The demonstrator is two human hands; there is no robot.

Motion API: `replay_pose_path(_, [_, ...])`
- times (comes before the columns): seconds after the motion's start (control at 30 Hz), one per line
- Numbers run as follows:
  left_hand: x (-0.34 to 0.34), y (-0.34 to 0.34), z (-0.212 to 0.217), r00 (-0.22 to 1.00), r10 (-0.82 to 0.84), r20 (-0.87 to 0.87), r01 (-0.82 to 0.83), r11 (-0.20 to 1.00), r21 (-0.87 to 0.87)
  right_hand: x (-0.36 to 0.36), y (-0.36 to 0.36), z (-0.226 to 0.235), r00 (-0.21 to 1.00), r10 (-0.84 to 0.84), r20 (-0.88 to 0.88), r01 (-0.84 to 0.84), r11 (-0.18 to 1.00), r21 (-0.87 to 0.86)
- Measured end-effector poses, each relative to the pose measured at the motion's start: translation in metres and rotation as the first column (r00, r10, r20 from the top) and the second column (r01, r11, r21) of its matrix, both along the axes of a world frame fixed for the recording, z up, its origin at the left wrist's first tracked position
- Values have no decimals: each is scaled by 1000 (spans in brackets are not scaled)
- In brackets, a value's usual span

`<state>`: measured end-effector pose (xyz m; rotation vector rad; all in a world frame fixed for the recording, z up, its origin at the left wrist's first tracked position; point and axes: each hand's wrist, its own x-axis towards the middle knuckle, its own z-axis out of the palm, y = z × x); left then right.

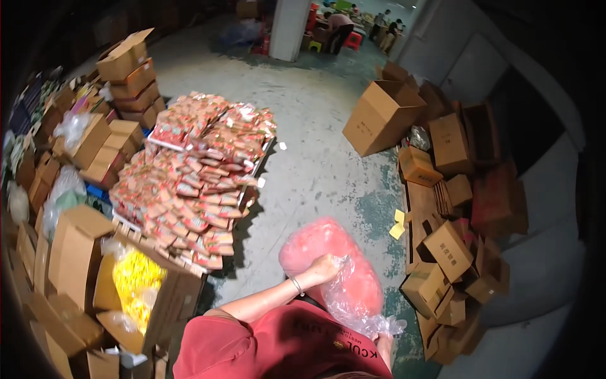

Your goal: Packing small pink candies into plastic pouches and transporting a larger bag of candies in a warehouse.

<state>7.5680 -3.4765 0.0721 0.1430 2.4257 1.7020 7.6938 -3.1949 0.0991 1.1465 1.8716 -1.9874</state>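
A large clear plastic bag [328, 246] full of pinkish-red contents is held close against my body, above the floor. My left hand [324, 270], with a bracelet at the wrist, is closed on the loose clear plastic on top of the bag. The bag's bunched plastic end lies at my right hand [382, 341], whose fingers seem closed around it and are partly hidden by the film. What the pinkish-red contents are I cannot make out.
To the left, a low pallet carries heaped red-and-brown packages [189, 183]. Nearer stands an open carton with yellow packets [136, 284]. Stacked boxes [129, 85] rise behind. Cardboard boxes [448, 252] line the right wall. Yellow paper pieces [398, 224] lie on the floor. People [341, 28] are far off.
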Motion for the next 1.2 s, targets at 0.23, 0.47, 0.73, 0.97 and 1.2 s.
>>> replay_pose_path(0.23, [-179,-55,8,1000,-20,-15,20,1000,-10,-206,-67,-13,996,93,0,-92,992,88])
replay_pose_path(0.47, [-392,-126,-10,986,147,76,-150,988,33,-448,-116,-4,973,222,61,-228,965,130])
replay_pose_path(0.73, [-593,-218,-54,947,199,254,-172,977,-124,-661,-219,1,960,237,151,-273,914,299])
replay_pose_path(0.97, [-802,-320,-9,999,0,-51,-8,988,-154,-821,-304,0,948,319,-6,-296,887,354])
replay_pose_path(1.2, [-985,-389,-9,995,-47,-88,18,951,-308,-1019,-391,-13,980,193,58,-201,955,218])
